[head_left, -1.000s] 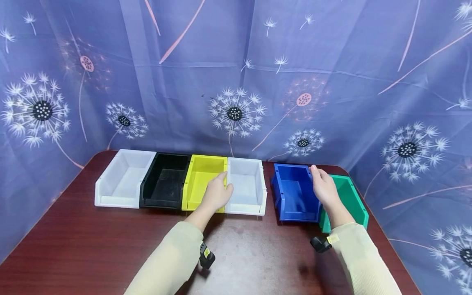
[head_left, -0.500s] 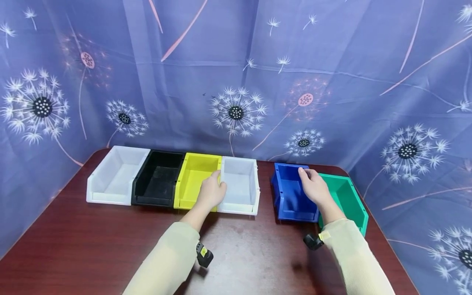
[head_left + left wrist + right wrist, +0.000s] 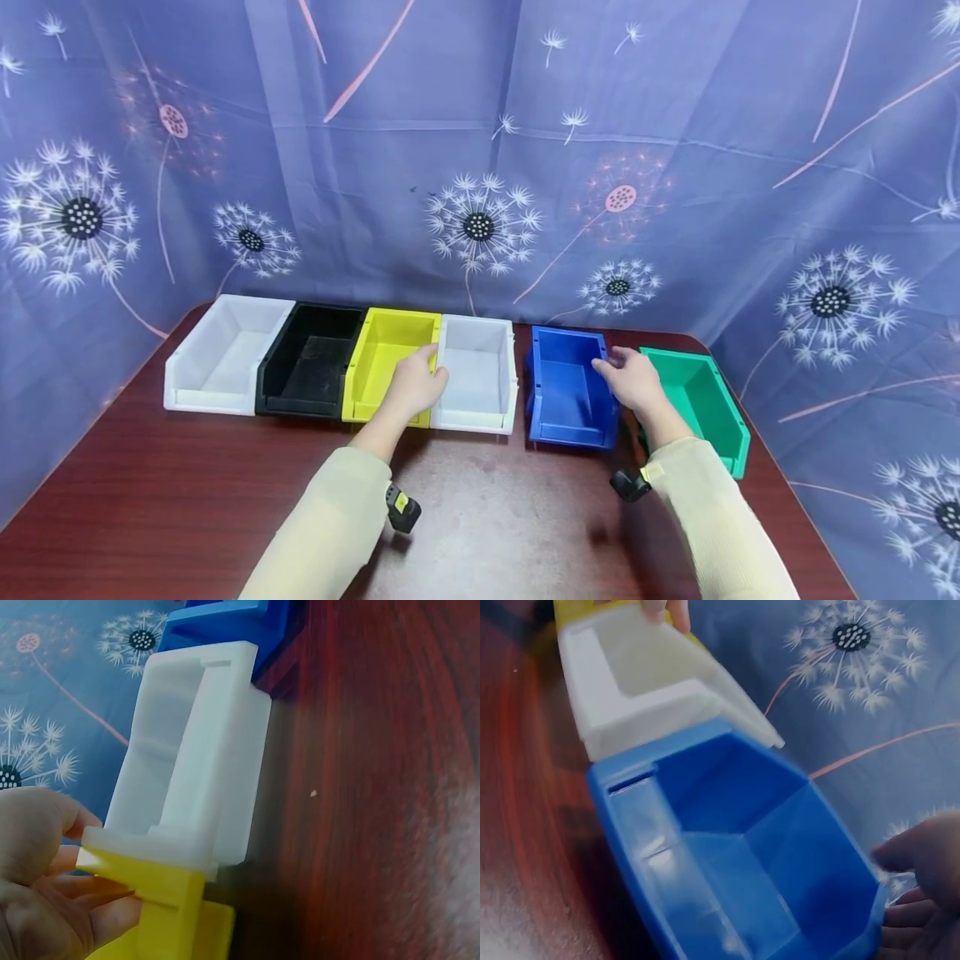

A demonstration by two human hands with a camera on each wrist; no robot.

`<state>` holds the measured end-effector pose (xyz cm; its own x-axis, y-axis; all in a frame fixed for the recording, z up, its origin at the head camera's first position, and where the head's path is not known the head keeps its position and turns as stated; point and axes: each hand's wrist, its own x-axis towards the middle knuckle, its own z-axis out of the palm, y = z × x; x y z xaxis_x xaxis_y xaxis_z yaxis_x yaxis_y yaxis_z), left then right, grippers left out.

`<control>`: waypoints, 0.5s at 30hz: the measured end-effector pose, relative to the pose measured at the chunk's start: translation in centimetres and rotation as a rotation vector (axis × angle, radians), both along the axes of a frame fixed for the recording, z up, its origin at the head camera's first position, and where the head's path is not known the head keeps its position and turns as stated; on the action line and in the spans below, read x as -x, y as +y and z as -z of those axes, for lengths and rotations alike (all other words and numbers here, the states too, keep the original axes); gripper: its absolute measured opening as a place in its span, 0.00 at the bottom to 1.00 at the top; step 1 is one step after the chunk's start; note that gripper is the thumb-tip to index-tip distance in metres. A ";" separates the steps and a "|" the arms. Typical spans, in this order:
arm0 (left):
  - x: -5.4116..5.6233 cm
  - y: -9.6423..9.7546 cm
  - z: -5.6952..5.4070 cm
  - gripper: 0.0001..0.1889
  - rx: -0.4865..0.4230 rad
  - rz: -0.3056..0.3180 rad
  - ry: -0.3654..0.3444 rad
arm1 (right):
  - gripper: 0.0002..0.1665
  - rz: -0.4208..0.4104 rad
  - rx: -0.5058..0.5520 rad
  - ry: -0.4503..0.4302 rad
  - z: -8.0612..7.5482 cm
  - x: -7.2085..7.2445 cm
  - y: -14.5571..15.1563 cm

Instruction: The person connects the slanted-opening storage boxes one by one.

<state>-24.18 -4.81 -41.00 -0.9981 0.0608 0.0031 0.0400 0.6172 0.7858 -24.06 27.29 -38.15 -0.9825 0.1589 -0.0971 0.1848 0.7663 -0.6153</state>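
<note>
In the head view my left hand grips the adjoining walls of a yellow bin and a white bin. The left wrist view puts its thumb on the white side and its fingers on the yellow side. My right hand holds the right wall of a blue bin; its thumb laps the rim and the other fingers lie outside. A narrow gap separates the blue bin from the white one. To the right of that hand sits a green bin, partly covered by the forearm.
A black bin and a second white bin continue the row to the left, side by side with the yellow one. All stand along the back of a dark red-brown table, before a blue dandelion-print curtain.
The row of white, black, yellow and white bins has slid left with my left hand. My right hand and the blue bin have shifted left too, widening the gap to the green bin.
</note>
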 end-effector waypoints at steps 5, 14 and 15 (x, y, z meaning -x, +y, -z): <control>0.5 -0.3 -0.4 0.29 0.029 0.054 -0.024 | 0.31 0.001 -0.073 -0.067 1.0 0.2 0.0; 0.5 -0.4 -0.3 0.29 0.032 0.057 -0.047 | 0.26 -0.049 -0.007 0.034 0.5 1.0 -0.3; 0.5 -0.4 -0.2 0.29 0.031 0.055 -0.047 | 0.27 -0.051 0.012 0.035 0.2 1.0 -0.3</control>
